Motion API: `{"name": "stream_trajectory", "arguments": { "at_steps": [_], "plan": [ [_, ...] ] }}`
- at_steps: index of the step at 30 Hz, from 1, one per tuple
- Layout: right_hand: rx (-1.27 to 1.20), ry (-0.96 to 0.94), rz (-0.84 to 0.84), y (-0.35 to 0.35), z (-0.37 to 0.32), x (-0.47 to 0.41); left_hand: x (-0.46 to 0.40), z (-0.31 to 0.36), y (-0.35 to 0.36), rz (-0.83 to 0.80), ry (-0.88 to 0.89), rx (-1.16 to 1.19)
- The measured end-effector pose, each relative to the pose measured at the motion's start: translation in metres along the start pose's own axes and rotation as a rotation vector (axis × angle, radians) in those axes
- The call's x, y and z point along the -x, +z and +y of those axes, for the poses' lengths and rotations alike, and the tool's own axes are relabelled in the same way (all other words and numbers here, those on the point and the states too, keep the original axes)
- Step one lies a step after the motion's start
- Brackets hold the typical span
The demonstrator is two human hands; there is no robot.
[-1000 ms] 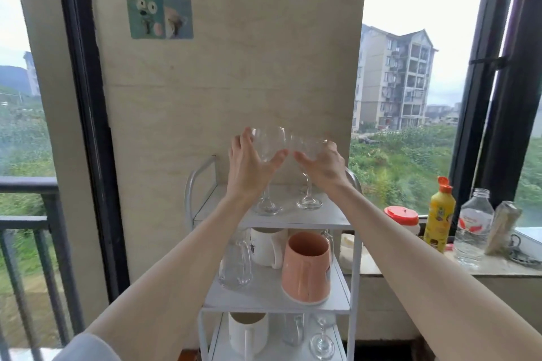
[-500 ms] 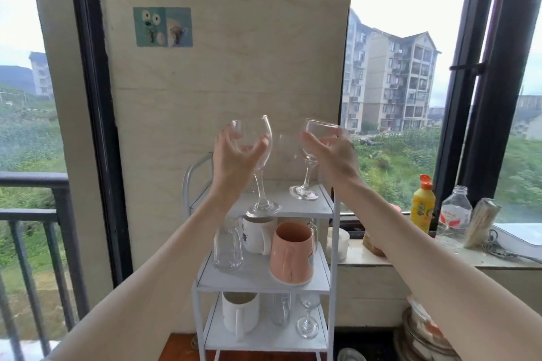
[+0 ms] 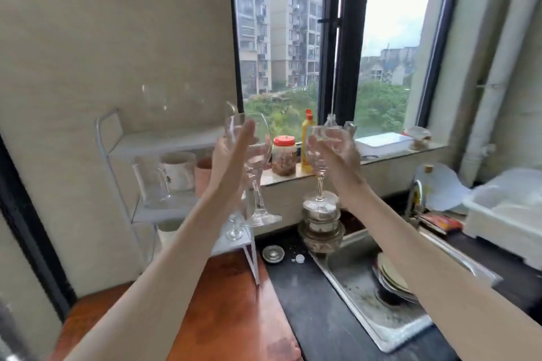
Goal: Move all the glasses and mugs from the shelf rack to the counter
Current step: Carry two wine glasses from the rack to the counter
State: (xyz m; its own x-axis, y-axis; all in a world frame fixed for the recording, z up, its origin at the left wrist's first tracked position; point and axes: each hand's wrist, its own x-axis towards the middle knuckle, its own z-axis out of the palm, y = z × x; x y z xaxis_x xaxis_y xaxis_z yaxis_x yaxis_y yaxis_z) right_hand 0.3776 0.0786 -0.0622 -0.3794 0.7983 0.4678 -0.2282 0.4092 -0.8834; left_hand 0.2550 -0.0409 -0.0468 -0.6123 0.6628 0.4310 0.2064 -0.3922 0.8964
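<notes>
While both arms reached out over the dark counter (image 3: 308, 316), the white shelf rack (image 3: 123, 152) stood at the left, a mug (image 3: 179, 167) and a glass pitcher (image 3: 151, 184) on its middle tier. The left hand (image 3: 231, 161) clasped a wine glass (image 3: 258, 155) by the bowl, stem hanging below the fingers. The right hand (image 3: 340, 155) gripped a second wine glass (image 3: 319, 152) likewise, above the sink (image 3: 366, 281).

Two bare forearms, no sleeves visible
</notes>
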Motion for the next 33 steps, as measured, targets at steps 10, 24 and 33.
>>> {"name": "stream_trajectory", "arguments": {
  "at_steps": [10, 24, 33],
  "plan": [
    [0.162, 0.086, 0.347, -0.221, -0.019, 0.098, 0.091, -0.018, 0.182, -0.351, -0.203, 0.187],
    [0.332, 0.193, 0.751, -0.599, -0.088, 0.246, 0.263, -0.039, 0.57, -0.778, -0.432, 0.416],
    [0.401, 0.204, 0.981, -0.771, -0.099, 0.296, 0.328, -0.053, 0.76, -0.922, -0.481, 0.431]
  ]
}}
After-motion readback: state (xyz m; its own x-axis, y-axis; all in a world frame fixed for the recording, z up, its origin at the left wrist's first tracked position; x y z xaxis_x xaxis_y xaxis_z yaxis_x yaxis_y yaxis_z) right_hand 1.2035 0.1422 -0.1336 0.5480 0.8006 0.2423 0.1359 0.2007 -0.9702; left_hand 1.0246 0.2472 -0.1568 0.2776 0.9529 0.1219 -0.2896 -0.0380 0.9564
